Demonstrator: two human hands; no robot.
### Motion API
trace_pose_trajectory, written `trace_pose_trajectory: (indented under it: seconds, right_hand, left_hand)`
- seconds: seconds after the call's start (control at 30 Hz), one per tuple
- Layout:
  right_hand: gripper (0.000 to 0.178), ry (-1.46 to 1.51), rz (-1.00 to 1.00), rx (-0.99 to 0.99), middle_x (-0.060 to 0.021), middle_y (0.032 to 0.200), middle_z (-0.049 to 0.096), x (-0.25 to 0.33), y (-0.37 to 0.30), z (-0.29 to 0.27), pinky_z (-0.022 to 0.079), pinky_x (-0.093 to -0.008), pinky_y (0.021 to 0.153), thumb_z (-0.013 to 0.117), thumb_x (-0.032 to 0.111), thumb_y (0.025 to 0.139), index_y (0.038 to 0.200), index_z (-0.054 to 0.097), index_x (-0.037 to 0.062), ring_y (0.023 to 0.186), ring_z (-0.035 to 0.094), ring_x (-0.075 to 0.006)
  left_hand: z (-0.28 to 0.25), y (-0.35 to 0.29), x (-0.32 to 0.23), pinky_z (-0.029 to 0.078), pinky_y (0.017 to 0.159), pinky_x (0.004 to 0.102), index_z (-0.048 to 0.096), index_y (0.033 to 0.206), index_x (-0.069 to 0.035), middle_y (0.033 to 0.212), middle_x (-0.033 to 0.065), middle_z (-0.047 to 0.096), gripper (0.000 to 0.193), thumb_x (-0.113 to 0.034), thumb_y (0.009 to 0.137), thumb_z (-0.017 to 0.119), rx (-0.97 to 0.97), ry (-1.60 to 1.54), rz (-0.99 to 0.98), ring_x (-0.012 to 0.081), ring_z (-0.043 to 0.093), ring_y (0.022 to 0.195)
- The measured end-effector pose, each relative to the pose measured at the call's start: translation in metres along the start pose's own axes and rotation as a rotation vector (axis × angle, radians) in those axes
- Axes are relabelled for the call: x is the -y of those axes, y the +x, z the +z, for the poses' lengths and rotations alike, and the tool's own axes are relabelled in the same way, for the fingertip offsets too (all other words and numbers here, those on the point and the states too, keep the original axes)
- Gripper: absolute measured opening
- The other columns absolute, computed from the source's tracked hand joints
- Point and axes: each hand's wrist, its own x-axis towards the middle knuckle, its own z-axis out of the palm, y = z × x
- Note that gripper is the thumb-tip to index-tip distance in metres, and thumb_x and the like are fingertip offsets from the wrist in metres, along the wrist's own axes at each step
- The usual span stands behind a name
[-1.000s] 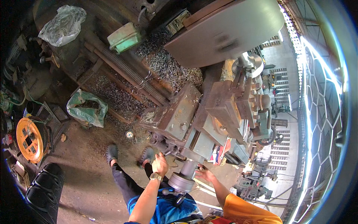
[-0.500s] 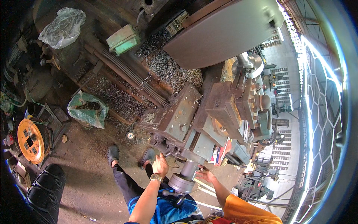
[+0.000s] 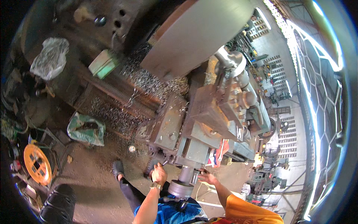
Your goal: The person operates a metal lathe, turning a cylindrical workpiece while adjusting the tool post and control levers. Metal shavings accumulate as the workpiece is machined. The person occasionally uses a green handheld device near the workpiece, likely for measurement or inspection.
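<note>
Your left hand [image 3: 159,174] is at a short, dark metal lever [image 3: 166,161], your right hand [image 3: 209,178] beside a grey metal cylinder [image 3: 186,174]. Neither grip is clear.

Shaft [image 3: 186,173] between the hands [image 3: 159,174], bag [image 3: 95,139] to their left, cable reel [image 3: 42,173] farther left

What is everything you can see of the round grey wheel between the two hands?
The wheel is a thick grey disc, apparently metal, with a banded rim. It sits at the lower end of a narrower grey cylinder, which sticks out from the machine. A dark knob shows just below it. The left hand is apart from it; the right hand is beside the cylinder, contact unclear.
</note>
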Motion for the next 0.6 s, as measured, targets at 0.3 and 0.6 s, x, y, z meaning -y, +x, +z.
trace_pose_trajectory:
  seconds: [0.3,0.6]
  right_hand:
    - [0.068,0.046,-0.049,-0.025,-0.0042,0.133,0.048,-0.01,0.005,0.002,0.05,-0.0538,0.092,0.072,0.026,0.087,0.143,0.037,0.0117,0.12,0.052,-0.0268]
    - [0.075,0.095,-0.076,-0.025,-0.0078,0.135,0.046,-0.013,0.005,0.002,0.05,-0.0525,0.093,0.077,0.03,0.083,0.144,0.036,0.0105,0.123,0.05,-0.0276]
  left_hand:
    - [0.009,0.009,0.007,0.053,0.084,0.0496,0.052,0.109,0.002,0.107,0.0267,0.062,0.043,-0.018,0.075,0.069,0.013,0.077,-0.014,0.0444,0.064,0.095]
    - [0.011,0.009,0.008,0.054,0.081,0.0479,0.053,0.109,0.002,0.102,0.0259,0.065,0.056,-0.032,0.074,0.079,0.01,0.132,-0.024,0.0423,0.065,0.095]
